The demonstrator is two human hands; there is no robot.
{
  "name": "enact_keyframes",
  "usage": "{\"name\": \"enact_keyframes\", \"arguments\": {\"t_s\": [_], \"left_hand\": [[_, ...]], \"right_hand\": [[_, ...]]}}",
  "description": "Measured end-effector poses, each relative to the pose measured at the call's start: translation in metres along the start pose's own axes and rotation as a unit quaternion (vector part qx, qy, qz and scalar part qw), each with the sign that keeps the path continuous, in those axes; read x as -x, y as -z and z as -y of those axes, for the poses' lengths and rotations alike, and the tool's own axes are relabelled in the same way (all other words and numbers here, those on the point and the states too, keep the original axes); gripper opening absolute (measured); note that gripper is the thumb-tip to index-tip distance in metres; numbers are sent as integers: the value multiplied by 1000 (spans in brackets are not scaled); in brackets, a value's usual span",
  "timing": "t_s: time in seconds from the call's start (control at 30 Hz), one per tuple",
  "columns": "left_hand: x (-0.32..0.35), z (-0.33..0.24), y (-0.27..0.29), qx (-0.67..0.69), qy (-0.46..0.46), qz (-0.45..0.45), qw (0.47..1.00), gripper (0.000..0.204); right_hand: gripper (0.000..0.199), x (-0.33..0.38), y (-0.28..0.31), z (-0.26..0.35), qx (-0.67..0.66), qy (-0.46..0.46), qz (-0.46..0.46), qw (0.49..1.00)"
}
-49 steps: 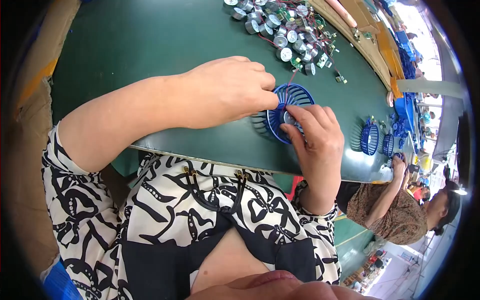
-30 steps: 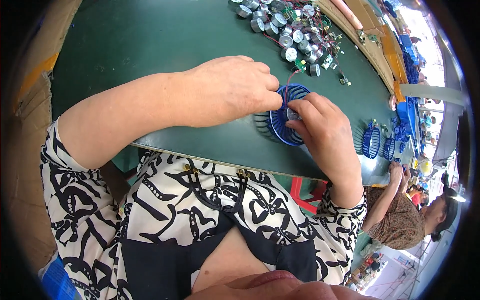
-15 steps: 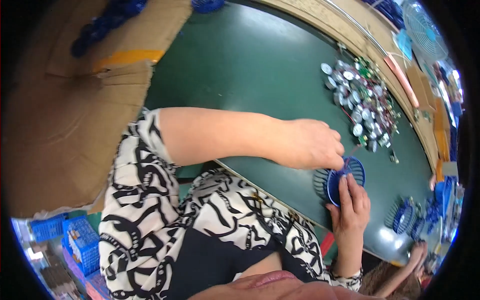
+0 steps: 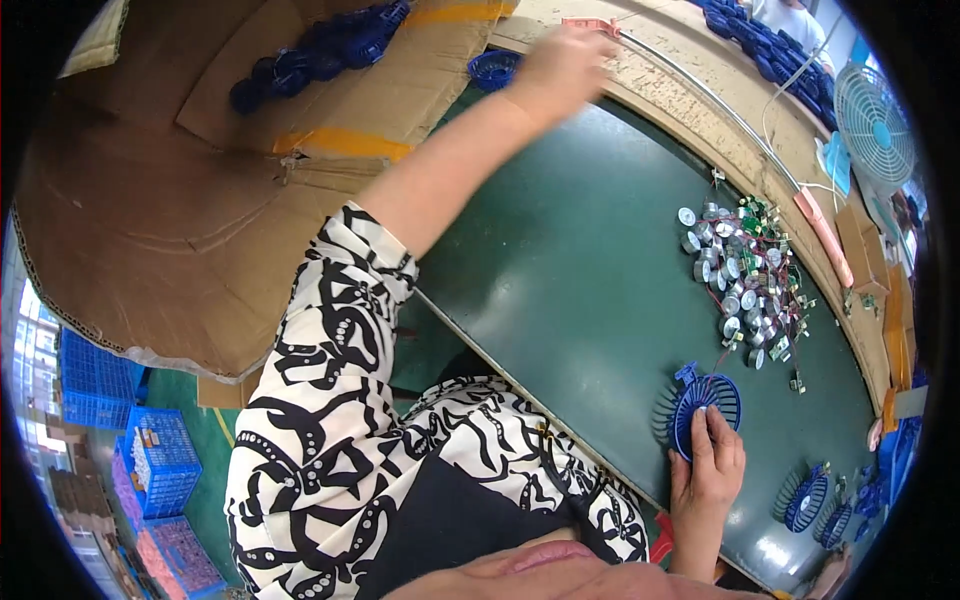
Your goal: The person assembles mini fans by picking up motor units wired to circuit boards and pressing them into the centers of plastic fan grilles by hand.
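Observation:
My right hand [image 4: 708,468] grips a round blue slatted plastic cover [image 4: 690,418] on the table, with fingers over the rim and the thumb at its side. A thin red wire runs from the cover toward a heap of small silver motors [image 4: 735,270] with wires and green circuit boards. My left hand [image 4: 565,75] is stretched far across the table, smeared by motion, so its fingers cannot be made out. It is near a pink end piece [image 4: 592,24] of a metal rail, and another blue slatted cover [image 4: 492,70] lies beside the wrist.
A large cardboard box [image 4: 220,240] holding blue parts [image 4: 320,60] stands at the left. More blue covers [image 4: 805,497] lie on the green table [image 4: 560,270] at the right. A fan [image 4: 878,125] stands beyond the ledge. Blue crates [image 4: 165,460] sit at lower left.
My left hand has left the blue cover and swung away to the far side, up by the rail. My right hand still holds the cover. The whole view has shifted somewhat.

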State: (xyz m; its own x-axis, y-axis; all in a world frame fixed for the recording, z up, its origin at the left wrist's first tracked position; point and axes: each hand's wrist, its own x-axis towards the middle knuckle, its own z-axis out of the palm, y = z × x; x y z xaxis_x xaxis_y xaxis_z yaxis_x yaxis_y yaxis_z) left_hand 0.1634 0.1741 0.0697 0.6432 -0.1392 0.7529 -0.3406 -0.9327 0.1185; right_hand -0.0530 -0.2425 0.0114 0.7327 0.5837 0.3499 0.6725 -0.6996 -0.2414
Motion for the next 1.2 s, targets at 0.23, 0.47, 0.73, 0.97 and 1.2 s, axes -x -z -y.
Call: {"name": "enact_keyframes", "arguments": {"t_s": [0.23, 0.47, 0.73, 0.97, 1.2], "left_hand": [[54, 102, -32, -197, 206, 158, 945, 28], [24, 8, -10, 44, 89, -17, 995, 28], [75, -178, 30, 340, -299, 170, 875, 23], [103, -191, 8, 247, -385, 281, 843, 11], [114, -199, 21, 329, -316, 287, 842, 41]], "right_hand": [[53, -6, 3, 4, 22, -26, -11, 999], [55, -3, 3, -11, 9, -50, -61, 997], [52, 56, 30, -49, 146, -202, -212, 945], [42, 52, 50, -78, 365, -238, -154, 887], [38, -22, 41, -96, 215, -142, -94, 962]]}}
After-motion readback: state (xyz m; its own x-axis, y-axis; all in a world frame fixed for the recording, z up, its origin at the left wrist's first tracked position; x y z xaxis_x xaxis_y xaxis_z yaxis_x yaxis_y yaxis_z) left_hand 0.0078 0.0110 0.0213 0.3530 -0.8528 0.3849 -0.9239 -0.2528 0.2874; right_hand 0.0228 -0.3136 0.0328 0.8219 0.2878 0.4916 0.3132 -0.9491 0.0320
